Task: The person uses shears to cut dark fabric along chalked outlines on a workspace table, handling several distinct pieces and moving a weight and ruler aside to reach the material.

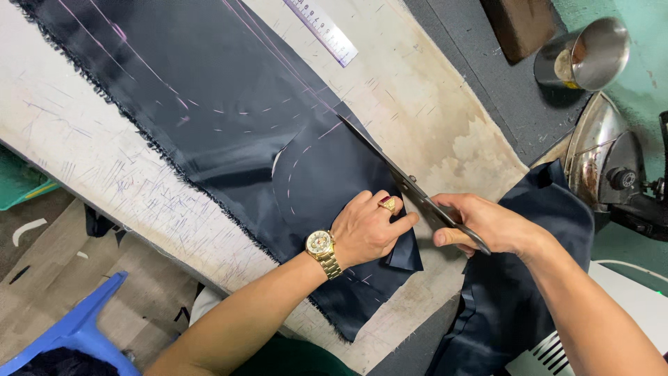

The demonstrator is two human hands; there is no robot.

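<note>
Right hand [487,226]: closed around the handles of the shears [410,188], blades pointing away from it along the cloth's edge.
Left hand [369,226]: flat, fingers bent, pressing the cloth [229,111] down just beside the shears; watch and ring on it.
Cloth: dark navy, chalk-marked, spread on the bench [431,104] beyond and under the left hand.
Ruler [321,29]: far beyond both hands.
Iron [612,167]: just past the right hand.

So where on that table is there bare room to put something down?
Bare tabletop lies between the ruler and the scissors, and along the near edge beside the navy fabric. It is crowded around both hands and near the iron.
</note>
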